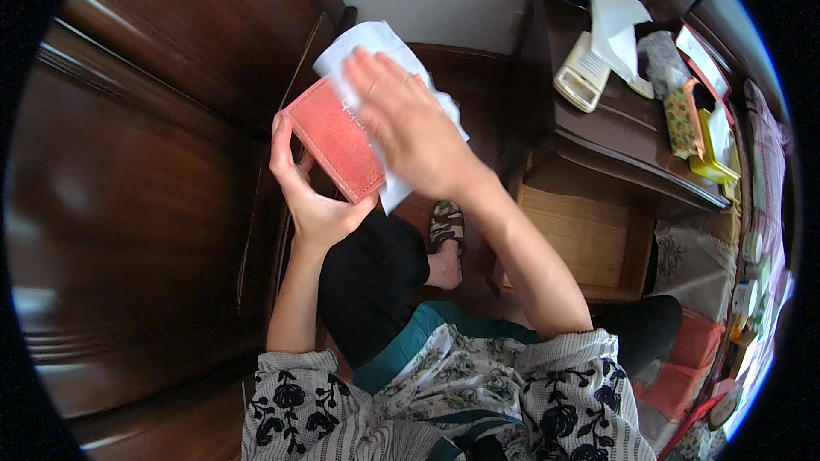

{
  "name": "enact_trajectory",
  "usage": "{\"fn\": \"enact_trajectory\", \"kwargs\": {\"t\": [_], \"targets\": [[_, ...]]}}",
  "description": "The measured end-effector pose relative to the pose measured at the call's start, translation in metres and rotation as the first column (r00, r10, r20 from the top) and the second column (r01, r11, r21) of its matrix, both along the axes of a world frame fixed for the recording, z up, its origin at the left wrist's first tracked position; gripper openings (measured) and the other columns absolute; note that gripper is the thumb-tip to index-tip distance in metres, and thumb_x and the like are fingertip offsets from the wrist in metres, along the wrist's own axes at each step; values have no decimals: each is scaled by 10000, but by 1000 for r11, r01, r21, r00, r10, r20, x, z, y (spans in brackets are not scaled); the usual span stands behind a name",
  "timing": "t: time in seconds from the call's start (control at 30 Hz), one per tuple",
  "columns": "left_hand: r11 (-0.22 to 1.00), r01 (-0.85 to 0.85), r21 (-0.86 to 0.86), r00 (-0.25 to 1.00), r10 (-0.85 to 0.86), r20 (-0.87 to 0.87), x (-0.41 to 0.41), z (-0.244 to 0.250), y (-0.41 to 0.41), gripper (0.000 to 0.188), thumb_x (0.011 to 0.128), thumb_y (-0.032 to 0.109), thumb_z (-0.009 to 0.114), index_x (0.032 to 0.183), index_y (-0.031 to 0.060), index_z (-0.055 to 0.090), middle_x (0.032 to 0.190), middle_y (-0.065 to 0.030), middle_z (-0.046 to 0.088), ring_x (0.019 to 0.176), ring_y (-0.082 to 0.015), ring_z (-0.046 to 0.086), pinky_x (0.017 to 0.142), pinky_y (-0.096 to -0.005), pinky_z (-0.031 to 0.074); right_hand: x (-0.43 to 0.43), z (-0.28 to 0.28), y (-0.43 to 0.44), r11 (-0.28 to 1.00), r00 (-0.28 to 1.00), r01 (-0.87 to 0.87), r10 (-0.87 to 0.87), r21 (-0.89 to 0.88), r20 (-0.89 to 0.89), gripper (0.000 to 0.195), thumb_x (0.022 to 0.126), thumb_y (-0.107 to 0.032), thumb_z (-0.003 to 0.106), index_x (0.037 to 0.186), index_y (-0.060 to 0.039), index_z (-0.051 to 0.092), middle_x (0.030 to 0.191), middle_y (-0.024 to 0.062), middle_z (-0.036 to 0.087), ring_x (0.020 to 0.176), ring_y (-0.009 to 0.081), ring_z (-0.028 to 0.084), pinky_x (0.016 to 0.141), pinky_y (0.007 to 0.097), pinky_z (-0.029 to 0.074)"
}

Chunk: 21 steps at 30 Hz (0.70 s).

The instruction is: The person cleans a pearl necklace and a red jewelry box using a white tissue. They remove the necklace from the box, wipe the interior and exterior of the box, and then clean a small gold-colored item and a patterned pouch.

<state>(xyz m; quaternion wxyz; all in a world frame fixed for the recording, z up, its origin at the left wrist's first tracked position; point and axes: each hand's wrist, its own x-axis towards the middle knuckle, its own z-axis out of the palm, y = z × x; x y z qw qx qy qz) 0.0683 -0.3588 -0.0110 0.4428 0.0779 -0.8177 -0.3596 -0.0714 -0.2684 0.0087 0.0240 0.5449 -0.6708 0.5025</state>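
Note:
My left hand (317, 205) grips the lower left edge of a red stitched box (339, 141), which bears pale writing and is held tilted above my lap. My right hand (400, 118), blurred at the fingers, lies over a white cloth or paper sheet (371, 45) against the upper right part of the box. The sheet's ends hang out beyond my fingers and below the palm. Whether the right fingers pinch the sheet is hidden.
Dark wooden cabinet doors (147, 192) stand at the left. At the right, an open wooden drawer (576, 237) juts out below a dark dresser top (576, 121), which holds tissues, a cream plastic device (583, 73), a patterned pouch (682, 118) and a yellow box (711, 169).

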Motion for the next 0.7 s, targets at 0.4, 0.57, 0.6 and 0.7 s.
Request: {"fn": "enact_trajectory", "kwargs": {"t": [0.4,0.57,0.6,0.7], "targets": [[1000,-1,-1,998,1,-66,-19,3,-25,1144,575,100,810,1397,1,20,1351,-210,243,1230,-302,360,994,-444,358,-114,-71,-64,945,0,155,292,-289,956,331,969,-165,337,1156,50,506,1091,180,589,968,250,596,859,353,506],[999,1,35,999,-2,42,-12,-3,-27,1275,555,144,855,1414,59,-84,1452,-208,133,1306,-304,282,1050,-456,301,-77,-5,-25,907,359,150,321,-394,876,303,960,-166,379,1157,-17,555,1015,102,635,868,159,624,783,285,523],[1000,-17,18,998,16,68,-11,-4,-27,1277,555,143,855,1413,58,-86,1454,-210,129,1310,-306,277,1048,-460,305,-64,4,-19,920,460,106,292,-378,839,265,951,-169,426,1115,-36,586,975,81,650,836,140,626,758,284,521],[999,26,-28,999,-25,28,-22,2,-18,1191,541,258,858,1394,-35,80,1351,-231,280,1268,-326,331,1006,-477,333,-30,9,-12,950,951,-201,248,-239,187,243,832,-150,557,1044,-50,623,1019,121,632,950,268,599,841,372,478]]}}
